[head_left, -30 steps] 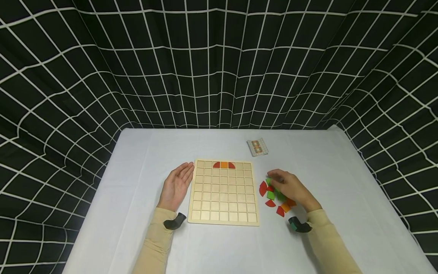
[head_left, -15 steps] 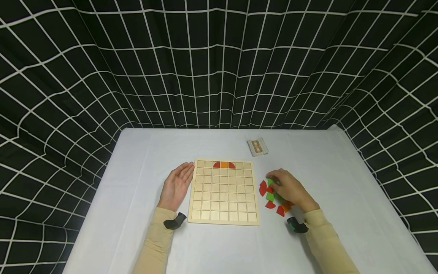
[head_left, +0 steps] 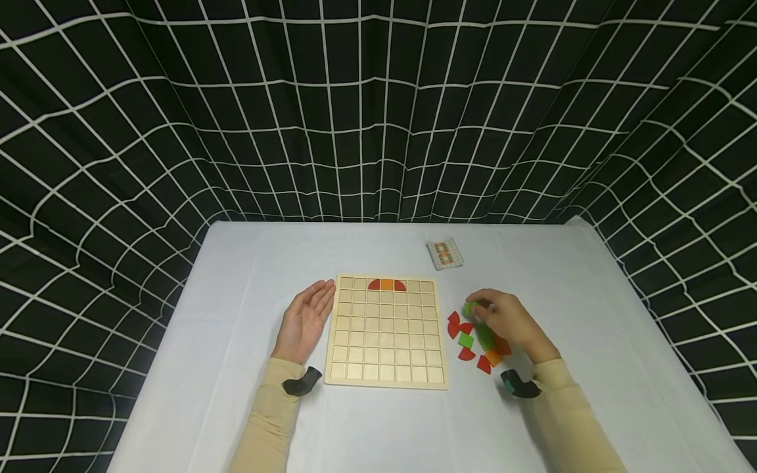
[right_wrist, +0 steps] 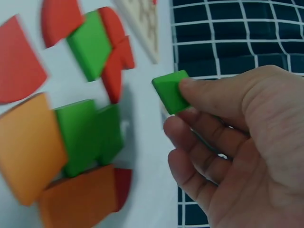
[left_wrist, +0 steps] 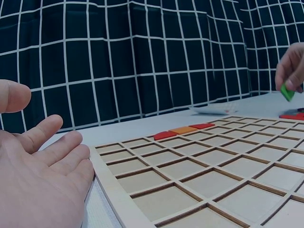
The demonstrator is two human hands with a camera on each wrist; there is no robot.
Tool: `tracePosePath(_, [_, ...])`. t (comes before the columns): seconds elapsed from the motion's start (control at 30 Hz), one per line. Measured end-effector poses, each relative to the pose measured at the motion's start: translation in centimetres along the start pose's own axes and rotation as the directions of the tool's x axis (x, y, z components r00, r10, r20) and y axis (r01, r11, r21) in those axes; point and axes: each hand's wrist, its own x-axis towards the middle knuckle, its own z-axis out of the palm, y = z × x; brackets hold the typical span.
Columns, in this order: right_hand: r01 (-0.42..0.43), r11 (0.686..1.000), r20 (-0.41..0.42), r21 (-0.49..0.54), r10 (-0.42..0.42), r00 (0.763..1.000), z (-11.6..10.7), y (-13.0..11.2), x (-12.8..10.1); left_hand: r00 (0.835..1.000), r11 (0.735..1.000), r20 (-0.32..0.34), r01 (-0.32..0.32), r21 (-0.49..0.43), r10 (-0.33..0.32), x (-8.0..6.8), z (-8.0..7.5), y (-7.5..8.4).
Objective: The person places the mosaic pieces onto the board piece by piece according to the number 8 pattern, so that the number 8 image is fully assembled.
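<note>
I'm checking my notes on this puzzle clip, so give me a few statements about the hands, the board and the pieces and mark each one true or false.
1. The right hand pinches a green square piece. True.
2. The left hand holds a red piece. False: it lies flat and empty beside the wooden grid board.
3. Three pieces sit in the board's top row. True: red, orange, red.
4. The loose pieces lie left of the board. False: they lie to its right.
5. The pattern card lies on the board. False: it lies on the table beyond it.
</note>
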Motion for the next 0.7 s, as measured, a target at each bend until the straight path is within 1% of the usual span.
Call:
tracePosePath(0.17, [0.046,0.999,-0.063,0.026,-0.044,0.997,-1.1,-0.7,0.3,1.0,1.0,0.014,-0.006,0.011,0.006,0.0,0.0,0.1])
tracePosePath(0.33, [0.068,0.998,-0.121,0.0,-0.067,0.99,-1.9,-1.7,0.9,1.0,1.0,0.016,-0.006,0.006,0.006,0.0,0.0,0.1])
tracePosePath(0.6, [0.068,0.998,-0.133,0.002,-0.067,0.989,-2.7,-3.7,1.9,1.0,1.0,0.018,-0.004,-0.001,0.004,0.0,-0.2,0.0])
tracePosePath(0.7, [0.096,0.995,-0.128,0.008,-0.094,0.987,-2.8,-4.5,2.3,1.0,1.0,0.015,-0.002,-0.006,0.002,0.0,-0.2,0.0])
